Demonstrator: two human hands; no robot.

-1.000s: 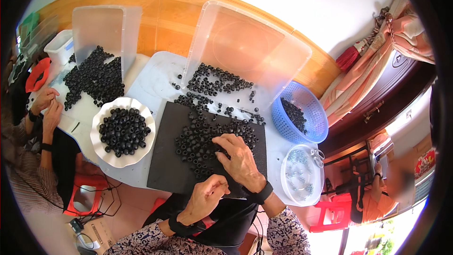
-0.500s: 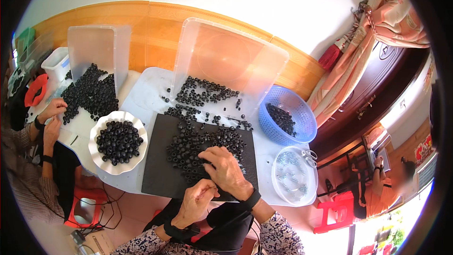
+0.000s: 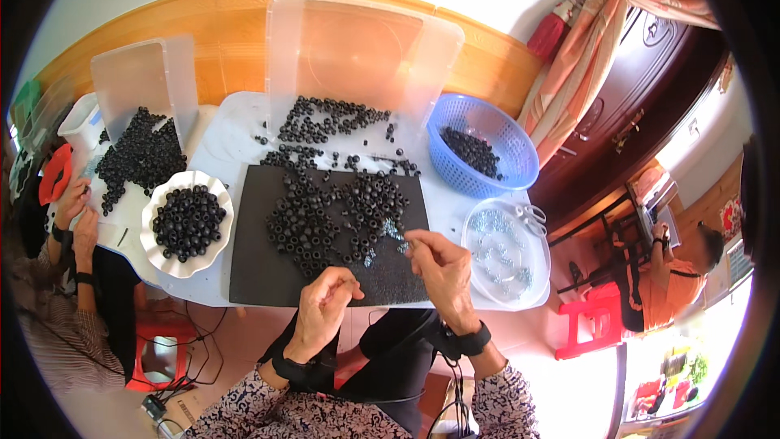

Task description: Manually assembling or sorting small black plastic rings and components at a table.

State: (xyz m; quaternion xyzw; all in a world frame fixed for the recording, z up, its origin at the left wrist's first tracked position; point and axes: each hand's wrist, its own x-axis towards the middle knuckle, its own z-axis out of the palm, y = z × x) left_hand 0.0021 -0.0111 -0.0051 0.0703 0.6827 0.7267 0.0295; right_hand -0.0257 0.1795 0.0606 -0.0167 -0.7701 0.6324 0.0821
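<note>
A dark mat (image 3: 244, 264) lies before me, with a spread of round black beads (image 3: 305, 223) on it and a few small clear, glassy pieces (image 3: 393, 229) at their right side. At the mat's front edge my left hand (image 3: 323, 309) is closed, thumb and fingers pressed together; whatever they hold is too small to make out. Over the mat's right edge, beside the clear pieces, my right hand (image 3: 445, 272) is closed in a pinch. What sits between its fingertips is hidden.
A white scalloped bowl (image 3: 154, 260) of black beads stands left; a blue basket (image 3: 520, 154) with beads is back right. A round tray (image 3: 532, 276) holds clear pieces, with scissors (image 3: 532, 215) at its rim. A tipped clear bin (image 3: 366, 41) stands behind. Another person's hands (image 3: 81, 215) work at left.
My right hand has moved from over the beads to the mat's right edge, uncovering the clear pieces. My left hand stays near the front edge, closed. The whole view has shifted slightly.
</note>
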